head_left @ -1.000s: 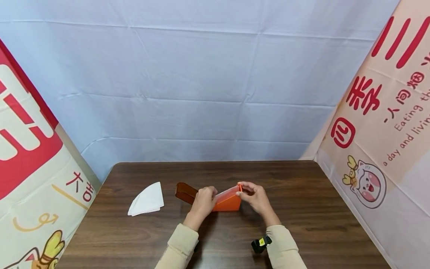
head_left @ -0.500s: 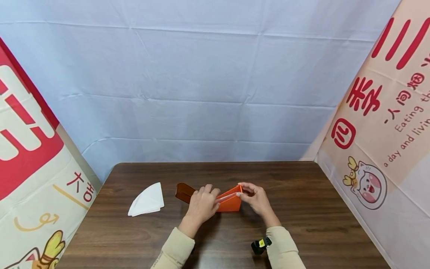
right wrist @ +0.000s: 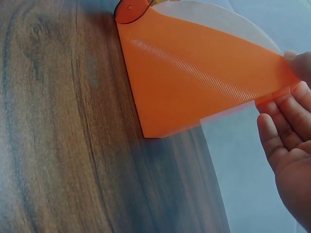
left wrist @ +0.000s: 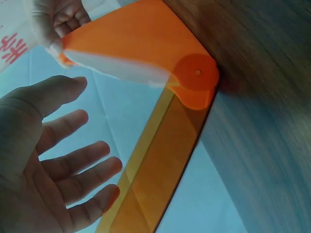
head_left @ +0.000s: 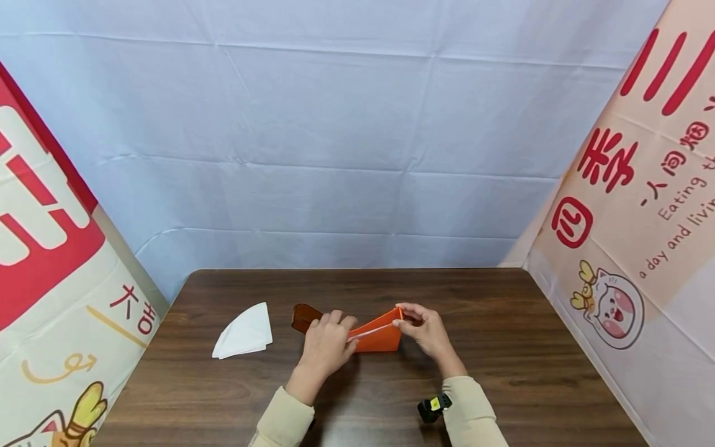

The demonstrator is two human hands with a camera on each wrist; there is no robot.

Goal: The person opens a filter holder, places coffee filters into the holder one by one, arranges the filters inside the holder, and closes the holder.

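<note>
My right hand [head_left: 427, 331] pinches the tall end of a finely ribbed, wedge-shaped orange box [head_left: 382, 339] on the wood-grain table [head_left: 503, 347], while my left hand [head_left: 326, 343], loose-fingered and holding nothing, hovers by its low end. The box runs lengthwise left to right, tall end rightward, a white sheet [left wrist: 119, 71] inside and a see-through amber lid [head_left: 304, 317] angled out left, near flat, fan-shaped papers [head_left: 244, 333].

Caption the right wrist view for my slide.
Right hand's grip pinches an orange wedge-shaped plastic container, white paper inside, on a brown wooden table.
</note>
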